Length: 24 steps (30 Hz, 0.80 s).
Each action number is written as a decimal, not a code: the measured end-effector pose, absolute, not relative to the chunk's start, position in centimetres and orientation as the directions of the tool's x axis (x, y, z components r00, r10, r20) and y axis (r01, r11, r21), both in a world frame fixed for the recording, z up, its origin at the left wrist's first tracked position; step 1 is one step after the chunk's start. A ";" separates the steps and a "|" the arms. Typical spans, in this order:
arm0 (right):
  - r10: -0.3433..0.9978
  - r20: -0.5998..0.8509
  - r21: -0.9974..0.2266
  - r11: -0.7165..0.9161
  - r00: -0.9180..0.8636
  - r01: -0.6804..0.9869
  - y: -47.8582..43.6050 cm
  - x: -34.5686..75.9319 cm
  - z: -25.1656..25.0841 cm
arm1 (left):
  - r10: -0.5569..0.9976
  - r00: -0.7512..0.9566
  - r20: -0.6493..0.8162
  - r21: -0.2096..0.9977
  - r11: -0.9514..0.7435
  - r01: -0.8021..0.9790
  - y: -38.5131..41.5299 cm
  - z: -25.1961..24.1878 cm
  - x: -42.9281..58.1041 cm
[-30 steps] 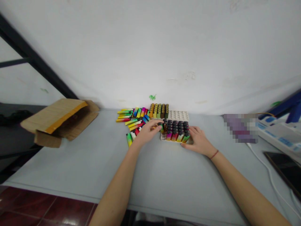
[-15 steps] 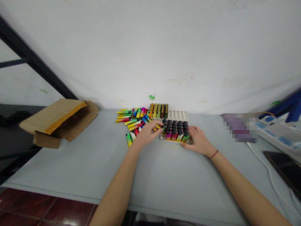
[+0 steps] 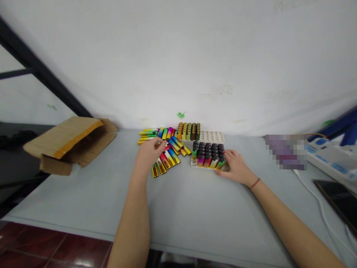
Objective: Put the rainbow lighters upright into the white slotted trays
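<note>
My left hand (image 3: pixel 150 152) hovers over a loose heap of shiny, multicoloured lighters (image 3: pixel 170 159), fingers curled together at its left side. Whether a lighter is between those fingertips cannot be made out. My right hand (image 3: pixel 235 165) grips the right side of a whitish tray (image 3: pixel 193 162), thumb at the front corner and fingers along the side. Upright black-topped lighters (image 3: pixel 210 150) stand in rows in this tray, and part of its front left corner is bare. One green lighter (image 3: pixel 194 152) stands in the leftmost column.
Behind stands a block of gold-topped lighters (image 3: pixel 189 131), beside a white tray with vacant holes (image 3: pixel 212 136) near the wall. An open cardboard box (image 3: pixel 75 137) lies at left. A power strip (image 3: pixel 331 158), a phone (image 3: pixel 336 195) and a white cable (image 3: pixel 318 203) are at right.
My left hand has drawn away from the left end of the black-topped lighters and moved left over the loose heap. My right hand stays at the tray.
</note>
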State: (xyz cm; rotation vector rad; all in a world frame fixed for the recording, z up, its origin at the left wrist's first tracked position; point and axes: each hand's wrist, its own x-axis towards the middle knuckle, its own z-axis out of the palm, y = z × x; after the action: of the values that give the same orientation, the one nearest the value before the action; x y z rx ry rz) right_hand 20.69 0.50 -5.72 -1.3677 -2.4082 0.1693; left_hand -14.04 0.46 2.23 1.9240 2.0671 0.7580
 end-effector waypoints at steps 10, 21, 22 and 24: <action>0.850 0.249 -0.285 0.523 -0.465 0.803 0.6 20.8 -5.8 | 0.898 -0.269 -0.349 0.516 0.424 0.745 -0.5 0.9 -19.7; 0.850 0.242 -0.279 0.523 -0.468 0.805 0.5 20.7 -5.6 | 0.903 -0.273 -0.332 0.415 0.400 0.817 0.0 0.8 -19.2; 0.850 0.244 -0.279 0.522 -0.467 0.806 0.5 20.7 -5.6 | 0.905 -0.265 -0.333 0.384 0.387 0.838 0.0 0.9 -19.2; 0.851 0.246 -0.281 0.520 -0.464 0.806 0.5 20.7 -5.6 | 0.917 -0.269 -0.293 0.370 0.368 0.853 -0.1 1.2 -19.4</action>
State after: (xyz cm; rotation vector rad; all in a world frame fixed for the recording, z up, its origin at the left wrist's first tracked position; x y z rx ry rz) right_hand 20.69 0.48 -5.60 -1.3729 -2.4117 0.1761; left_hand -19.41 -0.07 1.19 1.5321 2.1795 0.1893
